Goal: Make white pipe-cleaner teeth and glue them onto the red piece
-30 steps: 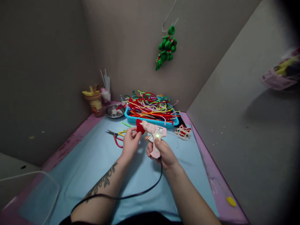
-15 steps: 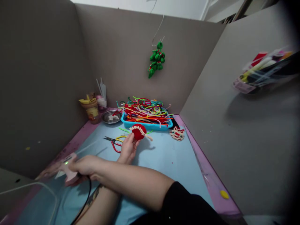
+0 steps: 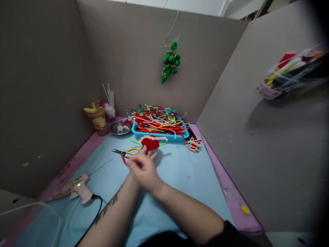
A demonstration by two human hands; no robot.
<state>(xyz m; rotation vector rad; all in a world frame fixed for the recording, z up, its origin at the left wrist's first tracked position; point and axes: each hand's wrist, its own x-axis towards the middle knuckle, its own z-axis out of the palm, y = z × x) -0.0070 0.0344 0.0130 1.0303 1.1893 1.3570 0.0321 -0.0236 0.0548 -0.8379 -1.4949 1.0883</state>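
Observation:
My left hand (image 3: pixel 141 153) pinches a small red woven piece with a white pipe-cleaner rim (image 3: pixel 150 142) and holds it just above the blue mat. My right hand (image 3: pixel 145 171) lies across it, over the left wrist. Its fingers stretch toward the red piece and hold nothing. The pink hot glue gun (image 3: pixel 78 188) lies on the mat at the left, its green light on. Its black cord (image 3: pixel 96 214) runs back toward me.
A blue tray heaped with coloured pipe cleaners (image 3: pixel 159 122) stands at the back. Red-handled scissors (image 3: pixel 122 154), a metal dish (image 3: pixel 120 127), a yellow-lidded cup (image 3: pixel 97 118) and a small red-and-white figure (image 3: pixel 193 144) are nearby. A green ornament (image 3: pixel 170 62) hangs on the grey partition.
My right hand set the glue gun down at the left and came back to the middle, over my left wrist. The red piece stayed in my left hand.

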